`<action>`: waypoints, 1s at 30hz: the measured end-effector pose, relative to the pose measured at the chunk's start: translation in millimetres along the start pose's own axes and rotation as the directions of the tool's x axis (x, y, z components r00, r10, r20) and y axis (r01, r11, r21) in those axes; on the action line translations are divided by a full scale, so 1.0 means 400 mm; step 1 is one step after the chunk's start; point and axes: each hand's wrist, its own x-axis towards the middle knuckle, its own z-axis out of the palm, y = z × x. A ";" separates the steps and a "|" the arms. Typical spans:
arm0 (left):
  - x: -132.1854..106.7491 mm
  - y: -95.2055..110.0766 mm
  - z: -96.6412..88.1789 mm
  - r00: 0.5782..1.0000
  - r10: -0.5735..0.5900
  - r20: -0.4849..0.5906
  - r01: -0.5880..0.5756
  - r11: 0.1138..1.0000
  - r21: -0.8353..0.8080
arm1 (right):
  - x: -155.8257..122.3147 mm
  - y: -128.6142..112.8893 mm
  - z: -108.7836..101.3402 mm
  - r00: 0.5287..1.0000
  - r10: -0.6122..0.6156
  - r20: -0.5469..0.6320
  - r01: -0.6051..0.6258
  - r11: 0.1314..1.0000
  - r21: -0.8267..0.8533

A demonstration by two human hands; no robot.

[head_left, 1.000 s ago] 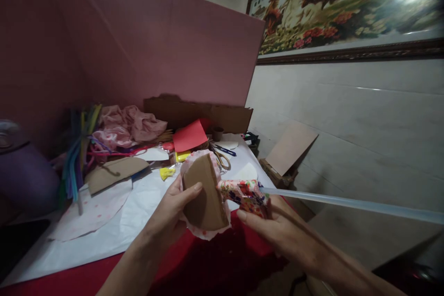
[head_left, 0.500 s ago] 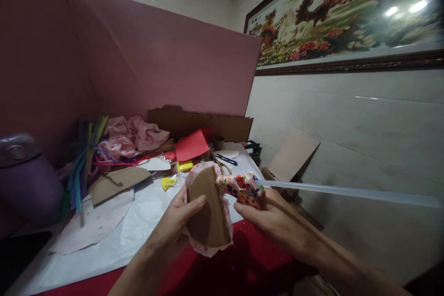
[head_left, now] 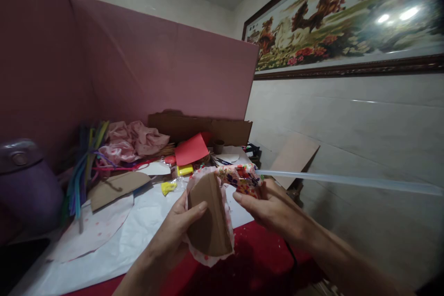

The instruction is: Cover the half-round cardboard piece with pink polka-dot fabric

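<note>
My left hand (head_left: pixel 187 222) grips a half-round piece of cardboard (head_left: pixel 210 217), thumb across its brown face. Pink dotted fabric (head_left: pixel 204 259) shows all round the cardboard's edge, like a backing. In my right hand (head_left: pixel 265 201) is a flower-patterned hot glue gun (head_left: pixel 239 178), my fingers wrapped round its handle. A long translucent glue stick (head_left: pixel 340 181) sticks out of its rear to the right. The gun's front end is at the upper right edge of the cardboard; whether the nozzle touches it I cannot tell.
White sheeting (head_left: pixel 145 226) covers part of the red table (head_left: pixel 256 259). Behind lie red paper (head_left: pixel 192 149), crumpled pink fabric (head_left: pixel 138 138), a yellow pack (head_left: pixel 185 169) and another cardboard piece (head_left: pixel 118 187). Pipe cleaners (head_left: pixel 83 162) and a purple container (head_left: pixel 27 189) stand left.
The view has shifted slightly. The glue gun has moved a little up and left along the cardboard's edge, near its top corner. Both hands keep their holds.
</note>
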 end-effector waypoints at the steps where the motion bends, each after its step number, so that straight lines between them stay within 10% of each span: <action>1: 0.000 0.000 -0.001 1.000 0.002 -0.002 -0.002 1.000 -0.002 | -0.001 0.002 0.000 1.000 0.020 -0.001 -0.020 1.000 -0.012; 30: 0.003 -0.004 -0.010 0.996 0.015 0.083 -0.018 0.999 0.034 | -0.001 0.011 0.008 0.996 0.088 -0.023 -0.088 0.996 -0.009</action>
